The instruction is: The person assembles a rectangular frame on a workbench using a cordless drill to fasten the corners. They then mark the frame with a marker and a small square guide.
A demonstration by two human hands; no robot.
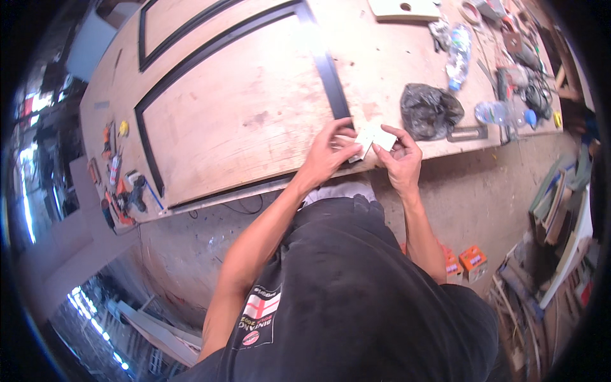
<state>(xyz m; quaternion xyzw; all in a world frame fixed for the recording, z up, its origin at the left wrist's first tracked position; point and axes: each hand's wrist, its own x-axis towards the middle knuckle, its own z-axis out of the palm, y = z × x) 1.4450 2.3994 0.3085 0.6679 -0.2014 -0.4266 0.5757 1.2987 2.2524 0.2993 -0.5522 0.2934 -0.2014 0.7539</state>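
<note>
Near the front edge of the workbench, my left hand (326,153) and my right hand (403,162) pinch a small, flat, pale white piece (384,138) between thumbs and fingers. It looks creased or made of two overlapping parts; I cannot tell which, nor its material. My left fingers are partly hidden behind it. Just beyond my left hand lies the end of a black rectangular frame (331,79), flat on the wooden top.
A second black frame (167,43) lies farther left on the workbench (242,121). To the right are a crumpled black plastic bag (431,111), plastic bottles (458,54) and a cluttered tool pile. Power tools (132,196) occupy the left end. Orange boxes (473,262) stand on the floor.
</note>
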